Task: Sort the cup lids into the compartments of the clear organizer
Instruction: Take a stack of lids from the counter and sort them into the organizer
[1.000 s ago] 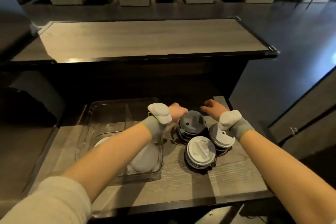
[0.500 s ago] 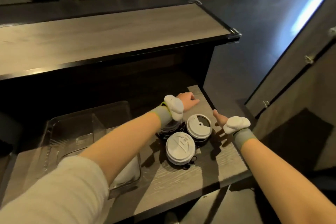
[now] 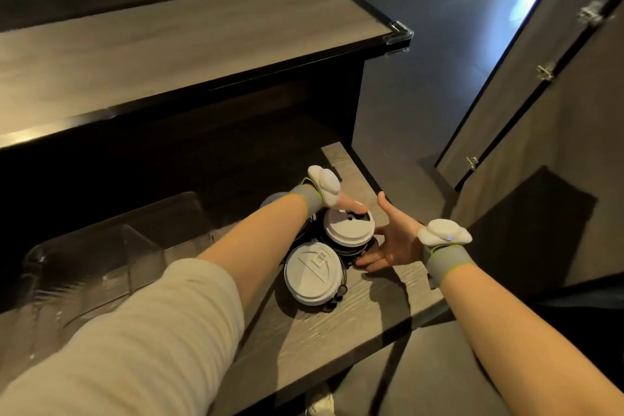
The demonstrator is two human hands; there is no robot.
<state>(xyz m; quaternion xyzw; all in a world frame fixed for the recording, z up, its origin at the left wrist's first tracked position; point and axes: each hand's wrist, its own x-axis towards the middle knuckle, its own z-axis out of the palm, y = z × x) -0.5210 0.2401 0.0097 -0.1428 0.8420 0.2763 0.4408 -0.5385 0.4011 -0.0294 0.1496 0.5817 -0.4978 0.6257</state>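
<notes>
Head view: three lid stacks; left hand (image 3: 347, 204) fingertips on one (image 3: 347, 228), right hand (image 3: 393, 243) spread beside it.

On the low shelf (image 3: 381, 300) stand stacks of cup lids. The far stack (image 3: 347, 230) sits right under the fingers of the left hand (image 3: 351, 204), which rest on its back rim. The right hand (image 3: 388, 240) lies just right of that stack, fingertips low against its side, thumb up beyond it. The near stack (image 3: 314, 272) sits beside the far one, on the near side of both sets of fingers. A third stack (image 3: 273, 201) (mostly hidden) lies behind the left wrist. The clear organizer (image 3: 111, 257) sits well left of the fingers, under the left forearm. The upper counter (image 3: 189, 40) lies beyond everything.
</notes>
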